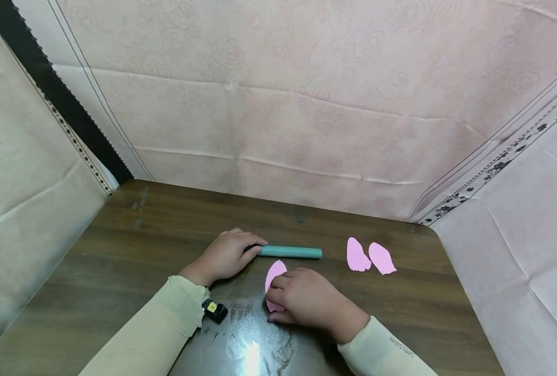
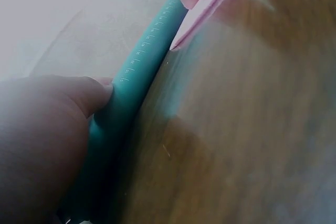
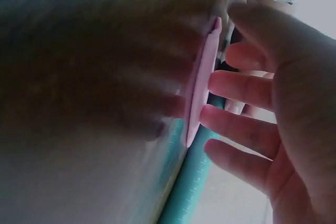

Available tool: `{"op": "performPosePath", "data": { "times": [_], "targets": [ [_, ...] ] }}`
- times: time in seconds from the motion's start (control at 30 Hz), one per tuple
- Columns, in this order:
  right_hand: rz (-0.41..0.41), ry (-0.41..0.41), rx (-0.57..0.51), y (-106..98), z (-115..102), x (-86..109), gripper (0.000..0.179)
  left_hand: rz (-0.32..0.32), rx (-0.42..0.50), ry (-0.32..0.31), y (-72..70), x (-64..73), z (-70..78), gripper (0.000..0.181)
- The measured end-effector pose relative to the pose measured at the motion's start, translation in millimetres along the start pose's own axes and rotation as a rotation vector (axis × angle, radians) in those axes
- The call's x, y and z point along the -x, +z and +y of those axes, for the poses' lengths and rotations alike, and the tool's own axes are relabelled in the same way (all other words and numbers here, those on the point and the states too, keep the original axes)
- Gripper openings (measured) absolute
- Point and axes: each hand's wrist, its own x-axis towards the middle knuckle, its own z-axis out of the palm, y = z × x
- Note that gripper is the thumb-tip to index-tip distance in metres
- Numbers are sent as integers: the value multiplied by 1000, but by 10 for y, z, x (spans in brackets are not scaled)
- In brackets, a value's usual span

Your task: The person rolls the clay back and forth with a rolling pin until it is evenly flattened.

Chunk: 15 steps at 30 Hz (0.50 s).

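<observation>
A teal rod (image 1: 291, 252) with printed scale marks lies on the table; in the left wrist view its marked side (image 2: 137, 59) faces up. My left hand (image 1: 229, 254) grips the rod's left end between thumb and fingers. Just in front of the rod lies a thin pink petal-shaped piece (image 1: 274, 272), flat on the table. My right hand (image 1: 306, 297) rests over this piece, partly covering it. In the right wrist view, the fairly straight fingers (image 3: 239, 124) touch the pink piece (image 3: 202, 85), with the thumb near its end.
Two more pink petal-shaped pieces (image 1: 357, 255) lie side by side to the right of the rod. A small black device (image 1: 215, 310) sits by the left cuff. The brown table (image 1: 165, 219) is bordered by pale cloth (image 1: 283, 115) at the back and sides.
</observation>
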Motion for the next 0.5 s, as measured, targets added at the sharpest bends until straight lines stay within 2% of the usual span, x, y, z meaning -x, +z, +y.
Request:
{"op": "performPosePath", "data": {
  "times": [0.13, 0.27, 0.4, 0.5],
  "targets": [
    [-34, 14, -3, -30, -10, 4, 28, 7, 3, 4, -12, 3, 15, 30],
    [17, 10, 25, -8, -33, -20, 11, 9, 3, 9, -14, 7, 11, 29],
    [60, 2, 69, 28, -77, -49, 12, 3, 6, 5, -13, 6, 3, 30],
    [41, 3, 81, 26, -99, -60, 11, 5, 4, 6, -11, 9, 2, 30]
  ]
}}
